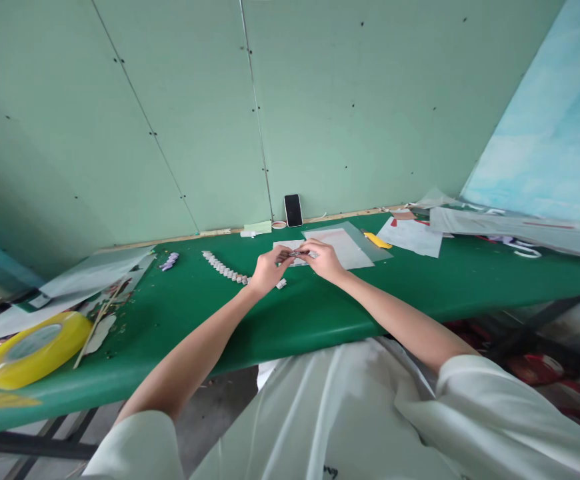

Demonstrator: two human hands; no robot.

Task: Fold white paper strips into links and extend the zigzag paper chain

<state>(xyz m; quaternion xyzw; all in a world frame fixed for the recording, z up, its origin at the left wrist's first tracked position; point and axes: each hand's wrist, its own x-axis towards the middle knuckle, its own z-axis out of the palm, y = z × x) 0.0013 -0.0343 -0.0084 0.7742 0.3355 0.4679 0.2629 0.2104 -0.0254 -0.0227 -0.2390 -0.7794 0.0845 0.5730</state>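
Note:
My left hand (270, 268) and my right hand (324, 259) meet over the green table (195, 310), fingertips pinched together. Between them is a small greyish folded piece (297, 253), partly hidden by the fingers. A curved chain of small whitish folded pieces (223, 268) runs along the table to the left of my left hand. One loose small piece (281, 284) lies just below the hands. White paper (353, 250) lies beside and behind my right hand, on a translucent sheet.
A phone (293, 210) leans against the wall. A yellow cutter (377, 240) and papers (413, 238) lie right. Purple pieces (169, 261), a stick (101, 320) and a yellow tape roll (35, 350) are left. The table's front edge is near my body.

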